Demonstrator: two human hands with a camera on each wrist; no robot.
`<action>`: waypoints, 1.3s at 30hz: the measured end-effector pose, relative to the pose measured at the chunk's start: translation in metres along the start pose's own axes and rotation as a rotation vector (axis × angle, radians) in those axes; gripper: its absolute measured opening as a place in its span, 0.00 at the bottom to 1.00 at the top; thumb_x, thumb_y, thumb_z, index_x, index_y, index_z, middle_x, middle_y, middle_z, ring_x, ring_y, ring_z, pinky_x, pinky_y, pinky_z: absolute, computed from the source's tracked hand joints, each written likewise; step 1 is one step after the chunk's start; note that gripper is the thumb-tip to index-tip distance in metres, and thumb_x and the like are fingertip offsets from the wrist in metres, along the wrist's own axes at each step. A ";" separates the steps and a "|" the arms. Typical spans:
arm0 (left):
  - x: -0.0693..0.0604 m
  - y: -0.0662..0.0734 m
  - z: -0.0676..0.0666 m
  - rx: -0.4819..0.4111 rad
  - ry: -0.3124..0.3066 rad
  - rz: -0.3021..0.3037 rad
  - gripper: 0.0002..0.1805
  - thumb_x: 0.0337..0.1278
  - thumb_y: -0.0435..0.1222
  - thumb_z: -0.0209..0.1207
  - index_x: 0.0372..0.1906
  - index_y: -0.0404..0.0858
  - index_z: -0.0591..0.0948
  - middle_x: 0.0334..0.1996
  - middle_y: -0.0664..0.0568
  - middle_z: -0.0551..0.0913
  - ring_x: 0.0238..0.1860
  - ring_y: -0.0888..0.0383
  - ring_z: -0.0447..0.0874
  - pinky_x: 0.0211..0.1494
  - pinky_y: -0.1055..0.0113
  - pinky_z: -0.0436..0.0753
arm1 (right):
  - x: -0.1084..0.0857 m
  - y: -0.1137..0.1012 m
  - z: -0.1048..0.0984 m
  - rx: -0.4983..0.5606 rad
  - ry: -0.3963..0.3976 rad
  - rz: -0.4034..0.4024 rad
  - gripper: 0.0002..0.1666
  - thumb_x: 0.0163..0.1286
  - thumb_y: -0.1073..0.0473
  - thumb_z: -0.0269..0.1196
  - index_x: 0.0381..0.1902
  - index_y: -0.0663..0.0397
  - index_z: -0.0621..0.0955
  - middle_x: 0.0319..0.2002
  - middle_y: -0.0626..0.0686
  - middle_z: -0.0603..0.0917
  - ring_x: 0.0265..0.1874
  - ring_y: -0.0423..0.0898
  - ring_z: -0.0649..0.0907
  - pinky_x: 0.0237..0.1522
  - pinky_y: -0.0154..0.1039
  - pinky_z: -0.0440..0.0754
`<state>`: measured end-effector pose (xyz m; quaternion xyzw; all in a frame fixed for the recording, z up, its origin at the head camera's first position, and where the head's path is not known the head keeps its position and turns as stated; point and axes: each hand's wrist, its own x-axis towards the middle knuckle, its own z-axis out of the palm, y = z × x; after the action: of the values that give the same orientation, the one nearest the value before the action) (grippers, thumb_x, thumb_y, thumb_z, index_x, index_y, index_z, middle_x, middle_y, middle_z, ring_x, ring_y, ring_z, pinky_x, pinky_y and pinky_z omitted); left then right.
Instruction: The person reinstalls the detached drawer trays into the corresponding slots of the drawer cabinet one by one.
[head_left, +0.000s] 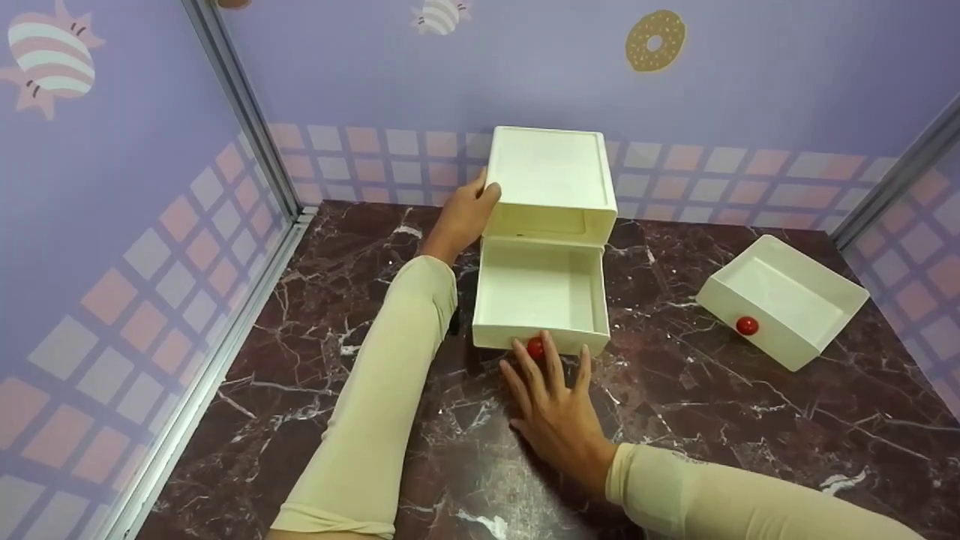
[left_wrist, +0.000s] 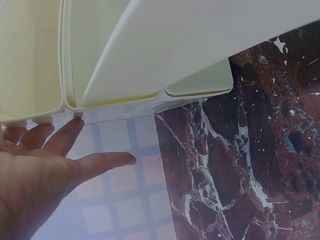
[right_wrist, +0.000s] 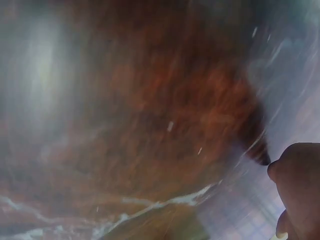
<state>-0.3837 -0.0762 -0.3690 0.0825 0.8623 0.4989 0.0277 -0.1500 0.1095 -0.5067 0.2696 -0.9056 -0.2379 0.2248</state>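
A white cabinet [head_left: 551, 169] stands against the back wall, its upper bay hollow and its lower drawer [head_left: 544, 289] pulled far out. My left hand [head_left: 463, 215] rests against the cabinet's left side; in the left wrist view the fingertips of that hand [left_wrist: 35, 170] touch the white side and the thumb stands apart. My right hand [head_left: 559, 420] has its fingers spread at the drawer's front, around the red knob [head_left: 535, 347]. The right wrist view is blurred and shows only part of the right hand [right_wrist: 302, 187] at its right edge.
A separate white drawer [head_left: 765, 322] with a red knob [head_left: 747, 325] lies at an angle on the dark marbled table [head_left: 675, 435] to the right. Patterned purple walls [head_left: 555, 67] enclose the back and sides, with a metal rail [head_left: 202, 367] along the left edge.
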 end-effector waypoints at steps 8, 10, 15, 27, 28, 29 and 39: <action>0.002 -0.002 0.001 0.003 0.018 0.009 0.37 0.76 0.57 0.40 0.83 0.50 0.50 0.82 0.55 0.55 0.82 0.56 0.52 0.83 0.62 0.56 | 0.013 0.007 0.003 0.020 -0.075 0.009 0.52 0.71 0.23 0.49 0.83 0.43 0.56 0.83 0.61 0.45 0.79 0.71 0.51 0.73 0.74 0.54; 0.002 -0.002 0.001 0.004 0.022 0.014 0.37 0.76 0.57 0.40 0.83 0.49 0.50 0.82 0.55 0.56 0.81 0.56 0.53 0.83 0.61 0.56 | 0.018 0.010 0.004 0.022 -0.084 0.013 0.51 0.71 0.24 0.49 0.83 0.43 0.56 0.83 0.61 0.44 0.79 0.71 0.50 0.74 0.73 0.53; 0.002 -0.002 0.001 0.013 0.033 0.010 0.37 0.76 0.57 0.40 0.83 0.50 0.50 0.81 0.55 0.57 0.80 0.55 0.56 0.82 0.60 0.58 | 0.036 0.021 0.010 0.064 -0.086 0.013 0.50 0.73 0.27 0.51 0.82 0.46 0.58 0.83 0.62 0.45 0.79 0.72 0.49 0.75 0.71 0.52; 0.002 -0.001 0.002 0.030 0.038 0.026 0.37 0.76 0.55 0.40 0.82 0.47 0.53 0.80 0.52 0.59 0.78 0.54 0.62 0.81 0.59 0.61 | 0.077 0.057 0.037 0.135 -0.034 0.002 0.46 0.71 0.39 0.61 0.80 0.52 0.63 0.83 0.59 0.50 0.78 0.72 0.53 0.79 0.64 0.54; 0.002 -0.001 0.003 0.029 0.039 0.029 0.37 0.76 0.54 0.40 0.82 0.47 0.53 0.80 0.53 0.59 0.78 0.54 0.62 0.81 0.60 0.61 | 0.080 0.058 0.038 0.146 -0.040 0.004 0.46 0.72 0.40 0.61 0.80 0.52 0.63 0.83 0.59 0.50 0.79 0.72 0.52 0.79 0.63 0.54; 0.002 -0.001 0.003 0.025 0.041 0.031 0.37 0.76 0.54 0.40 0.82 0.46 0.53 0.80 0.53 0.59 0.78 0.54 0.61 0.82 0.60 0.61 | 0.082 0.059 0.038 0.155 -0.040 0.006 0.45 0.71 0.41 0.62 0.80 0.53 0.63 0.83 0.59 0.50 0.79 0.72 0.52 0.79 0.64 0.54; 0.001 0.000 0.001 0.029 0.036 0.031 0.36 0.76 0.54 0.41 0.82 0.46 0.53 0.81 0.53 0.58 0.80 0.54 0.58 0.82 0.60 0.59 | 0.105 0.070 0.044 0.223 -0.064 0.038 0.44 0.72 0.45 0.60 0.80 0.53 0.63 0.83 0.56 0.51 0.79 0.71 0.51 0.79 0.64 0.54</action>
<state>-0.3851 -0.0754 -0.3691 0.0871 0.8684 0.4881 0.0033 -0.2796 0.1131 -0.4735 0.2680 -0.9381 -0.1399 0.1690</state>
